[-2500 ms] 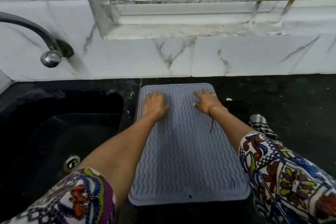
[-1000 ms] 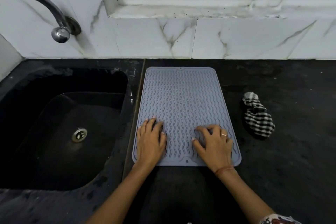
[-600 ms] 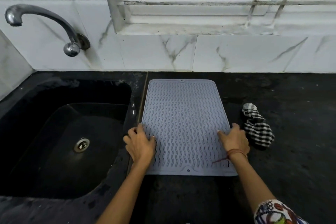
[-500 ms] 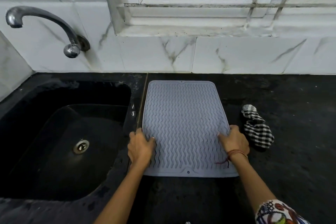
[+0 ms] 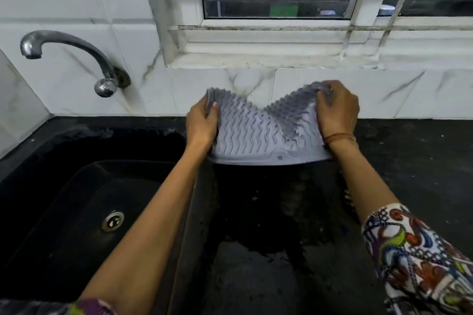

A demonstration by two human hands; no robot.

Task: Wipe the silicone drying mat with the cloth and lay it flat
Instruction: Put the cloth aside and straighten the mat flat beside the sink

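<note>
The grey silicone drying mat with wavy ridges hangs lifted off the black counter, sagging in the middle between my hands. My left hand grips its left side and my right hand grips its right side, both held up in front of the tiled wall. The mat's near edge with a small hole faces me. The checked cloth is almost fully hidden behind my right forearm; only a sliver shows.
A black sink with a metal drain lies to the left, with a chrome tap on the wall above it. A barred window and its white sill sit behind. The counter below the mat looks damp.
The mat lay flat on the counter with my hands at its side edges; now both hands have raised it off the counter and it folds inward. The view tilted upward.
</note>
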